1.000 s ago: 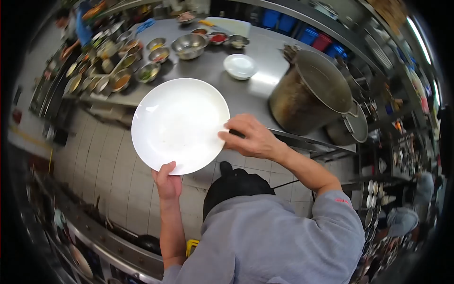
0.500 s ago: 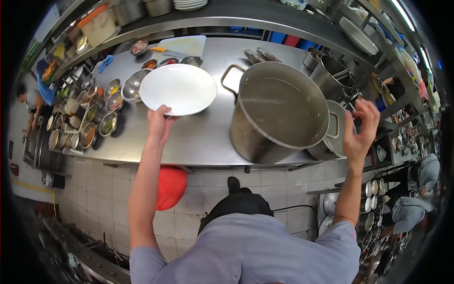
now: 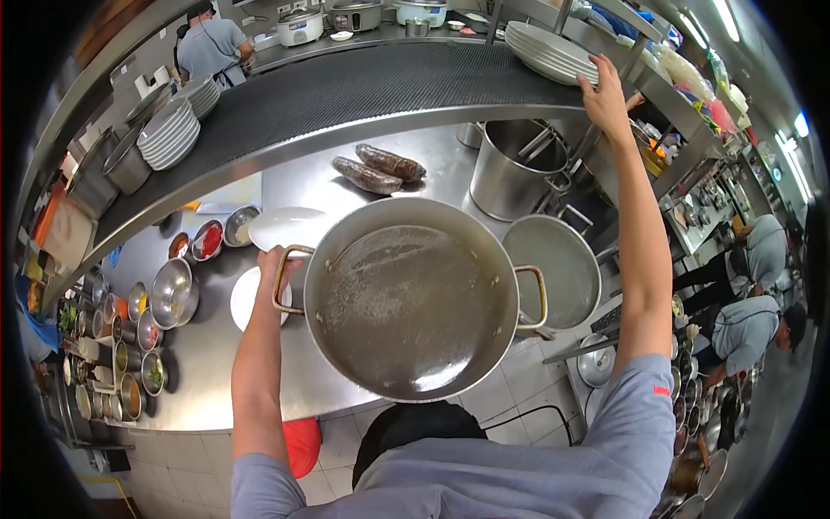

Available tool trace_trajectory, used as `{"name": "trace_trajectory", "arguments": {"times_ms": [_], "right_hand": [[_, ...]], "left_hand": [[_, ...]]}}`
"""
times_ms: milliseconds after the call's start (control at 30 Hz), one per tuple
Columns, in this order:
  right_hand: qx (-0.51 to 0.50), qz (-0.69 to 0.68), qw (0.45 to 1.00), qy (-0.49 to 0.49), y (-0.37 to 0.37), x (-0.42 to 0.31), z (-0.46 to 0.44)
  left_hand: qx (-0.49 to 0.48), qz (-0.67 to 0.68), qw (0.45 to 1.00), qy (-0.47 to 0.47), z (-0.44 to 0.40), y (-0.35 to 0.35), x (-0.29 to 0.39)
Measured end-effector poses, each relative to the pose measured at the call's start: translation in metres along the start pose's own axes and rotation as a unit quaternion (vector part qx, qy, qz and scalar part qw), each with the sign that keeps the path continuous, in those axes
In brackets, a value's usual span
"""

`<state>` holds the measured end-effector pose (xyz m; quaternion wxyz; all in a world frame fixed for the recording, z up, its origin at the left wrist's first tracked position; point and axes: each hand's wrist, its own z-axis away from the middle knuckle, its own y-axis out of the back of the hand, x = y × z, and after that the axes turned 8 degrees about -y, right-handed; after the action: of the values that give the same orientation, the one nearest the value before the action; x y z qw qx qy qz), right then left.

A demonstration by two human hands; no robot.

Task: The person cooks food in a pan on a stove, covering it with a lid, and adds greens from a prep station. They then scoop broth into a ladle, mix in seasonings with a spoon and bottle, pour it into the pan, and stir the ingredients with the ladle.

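My left hand [image 3: 277, 265] is closed at the near edge of a white plate [image 3: 284, 228], beside the left handle of a large metal stockpot [image 3: 411, 303]; the pot partly hides the plate. A second white piece [image 3: 246, 298], seemingly another plate, shows below that hand. The pot holds murky, greyish-brown liquid. My right hand [image 3: 605, 91] is raised to the shelf, its fingers and thumb around the right edge of a stack of white oval plates [image 3: 549, 54]. Whether it grips one plate or several I cannot tell.
A black-matted shelf [image 3: 363, 86] crosses above the steel table [image 3: 216, 381]. Two wrapped, dark rolls [image 3: 380, 169] lie behind the stockpot. Another pot [image 3: 553, 272] and a tall pot [image 3: 514, 177] stand right. Ingredient bowls [image 3: 173, 292] crowd the left. Co-workers [image 3: 756, 324] are at the right.
My right hand has gone from beside the stockpot up to the plates on the shelf. My left hand's plate is now lower and partly behind the pot rim. The view has tilted up.
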<state>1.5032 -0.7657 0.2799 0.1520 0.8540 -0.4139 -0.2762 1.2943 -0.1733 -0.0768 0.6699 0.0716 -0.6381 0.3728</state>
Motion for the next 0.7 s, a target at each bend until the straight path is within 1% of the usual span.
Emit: {"name": "trace_trajectory", "arguments": {"times_ms": [33,67,133,167,267,300,400,433,533,633,700], "right_hand": [[0.015,0.052,0.997,0.047,-0.015,0.026,-0.017],[0.005,0.069,0.996,0.057,-0.026,0.045,-0.031],[-0.017,0.101,0.992,0.079,-0.043,0.069,-0.055],[-0.038,0.094,0.993,0.054,-0.047,0.071,-0.063],[-0.135,0.129,0.982,-0.026,-0.051,0.065,-0.075],[-0.130,0.126,0.984,0.002,-0.051,0.061,-0.074],[-0.173,0.122,0.977,-0.010,-0.046,0.045,-0.079],[-0.155,0.118,0.981,0.008,-0.046,0.039,-0.078],[-0.093,0.085,0.992,0.018,-0.053,0.030,-0.076],[-0.054,0.109,0.987,0.105,-0.051,0.035,-0.076],[-0.013,0.132,0.982,0.132,-0.044,0.030,-0.072]], "left_hand": [[-0.062,0.049,0.997,0.000,-0.010,0.010,-0.020],[-0.093,0.078,0.993,0.010,-0.010,0.012,-0.029],[-0.103,0.097,0.989,0.052,0.007,0.000,-0.029],[-0.104,0.101,0.987,0.066,0.015,-0.006,-0.027],[-0.112,0.119,0.981,0.101,0.046,-0.020,-0.019],[-0.113,0.125,0.980,0.109,0.052,-0.022,-0.018],[-0.120,0.134,0.976,0.125,0.067,-0.027,-0.015],[-0.122,0.137,0.975,0.129,0.071,-0.028,-0.014],[-0.128,0.145,0.971,0.141,0.079,-0.033,-0.015],[-0.137,0.151,0.968,0.145,0.083,-0.039,-0.015],[-0.144,0.152,0.966,0.149,0.086,-0.045,-0.012]]}}
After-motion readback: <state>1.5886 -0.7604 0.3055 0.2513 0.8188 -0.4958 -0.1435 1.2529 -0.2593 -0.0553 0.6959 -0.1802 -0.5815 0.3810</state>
